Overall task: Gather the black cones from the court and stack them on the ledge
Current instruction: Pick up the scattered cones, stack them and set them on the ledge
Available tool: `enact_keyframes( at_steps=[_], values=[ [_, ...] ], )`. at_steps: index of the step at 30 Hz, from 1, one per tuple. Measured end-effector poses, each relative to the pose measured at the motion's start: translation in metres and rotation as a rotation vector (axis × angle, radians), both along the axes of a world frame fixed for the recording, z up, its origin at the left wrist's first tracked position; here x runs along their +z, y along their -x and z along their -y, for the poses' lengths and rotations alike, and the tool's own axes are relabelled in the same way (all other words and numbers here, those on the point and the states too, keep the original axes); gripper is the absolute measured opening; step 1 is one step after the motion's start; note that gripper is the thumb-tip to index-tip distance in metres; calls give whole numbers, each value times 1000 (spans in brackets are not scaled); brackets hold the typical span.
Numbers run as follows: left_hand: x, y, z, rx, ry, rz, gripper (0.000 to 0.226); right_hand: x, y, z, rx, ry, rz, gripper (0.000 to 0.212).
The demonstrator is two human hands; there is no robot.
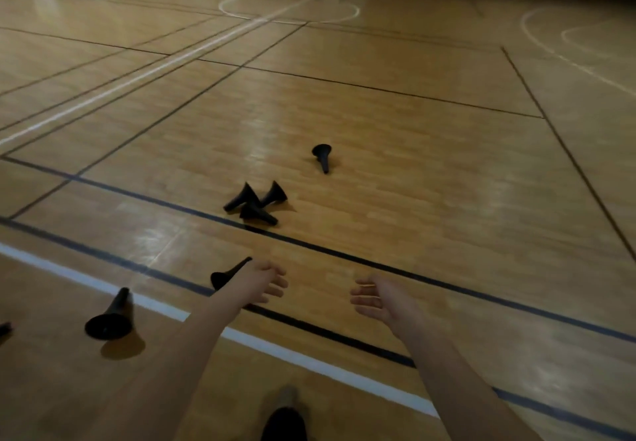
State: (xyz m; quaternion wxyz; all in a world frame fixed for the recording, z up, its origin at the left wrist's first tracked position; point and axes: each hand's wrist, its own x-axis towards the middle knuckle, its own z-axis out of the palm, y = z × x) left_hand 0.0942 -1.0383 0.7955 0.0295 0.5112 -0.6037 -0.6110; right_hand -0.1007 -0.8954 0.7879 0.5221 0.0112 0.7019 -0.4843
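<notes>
Several black cones lie tipped over on the wooden court. Three of them cluster together (256, 202) ahead of me, and a single cone (322, 156) lies farther off to the right. One cone (225, 273) lies just behind my left hand (265, 282), partly hidden by my wrist. Another cone (112, 318) lies on its side at lower left. My right hand (382, 299) reaches forward beside the left one. Both hands are empty with relaxed, spread fingers and touch nothing. No ledge is in view.
Black and white court lines (309, 365) cross the floor in front of me. My shoe (285, 416) shows at the bottom edge. A small dark object (5, 329) sits at the far left edge. The far end of the hall is dark.
</notes>
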Motion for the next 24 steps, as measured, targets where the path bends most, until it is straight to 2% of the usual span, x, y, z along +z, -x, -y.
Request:
enact_keyframes(
  at_steps=[2, 8, 16, 24],
  values=[
    [-4, 18, 40, -29, -6, -6, 22, 2, 18, 34, 4, 6, -11, 23],
    [-4, 71, 161, 57, -15, -9, 24, 20, 67, 144, -31, -2, -51, 21],
    [4, 152, 239, -51, 4, -5, 22, 21, 145, 215, -151, 59, -72, 27],
    [5, 307, 334, -115, 3, 36, 25, 23, 288, 295, -189, 68, -101, 26]
  ],
)
